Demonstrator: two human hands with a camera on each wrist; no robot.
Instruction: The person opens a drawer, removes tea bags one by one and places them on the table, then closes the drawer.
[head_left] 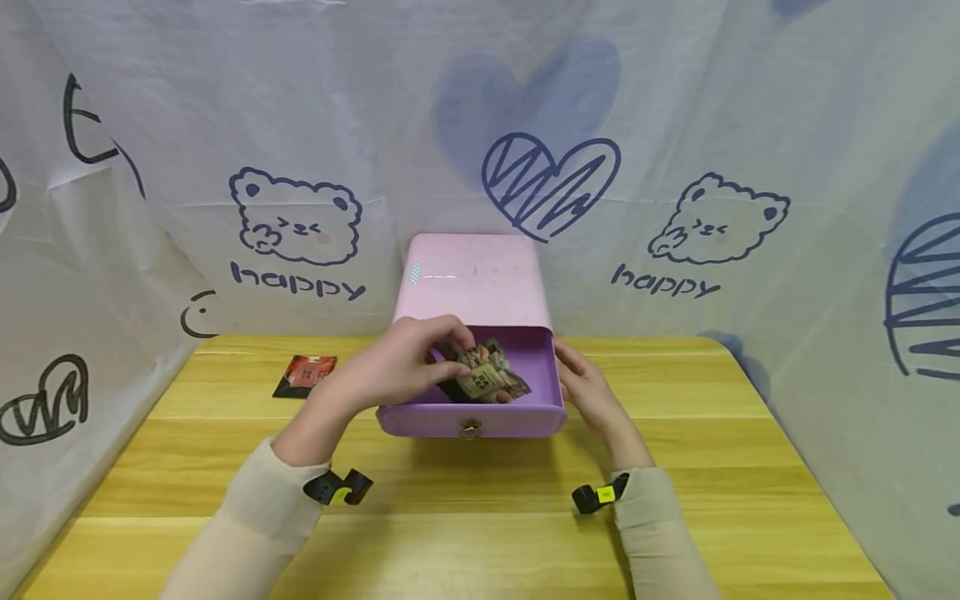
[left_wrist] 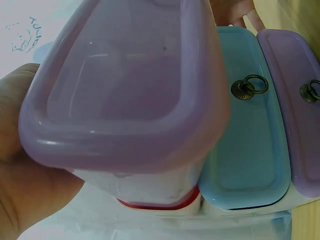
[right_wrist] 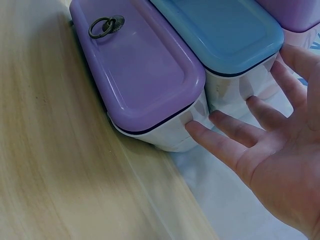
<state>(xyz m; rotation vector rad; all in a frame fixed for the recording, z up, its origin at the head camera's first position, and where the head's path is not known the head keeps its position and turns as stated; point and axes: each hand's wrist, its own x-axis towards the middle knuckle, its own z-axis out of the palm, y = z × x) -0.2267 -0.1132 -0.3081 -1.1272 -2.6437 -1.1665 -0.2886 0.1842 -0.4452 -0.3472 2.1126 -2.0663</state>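
Observation:
My left hand (head_left: pixel 390 362) reaches over the left side of a pulled-out purple drawer (head_left: pixel 517 421) and pinches a small patterned snack packet (head_left: pixel 495 379) between thumb and fingers. The packet lies tilted within the drawer; a dark part below the thumb is partly hidden. My right hand (head_left: pixel 596 396) is at the right side of the pink cabinet (head_left: pixel 480 283). In the right wrist view its spread, straight fingers (right_wrist: pixel 217 142) touch the cabinet's pale side. From the left wrist, the purple drawer (left_wrist: pixel 120 100) hides the left hand's fingertips.
A red and black packet (head_left: pixel 303 375) lies on the wooden table (head_left: pixel 480 533), left of the cabinet. Below the pulled-out drawer are a closed blue drawer (left_wrist: pixel 250 145) and a closed purple one (right_wrist: pixel 145 75) with a ring pull. A printed cloth (head_left: pixel 480 108) hangs behind.

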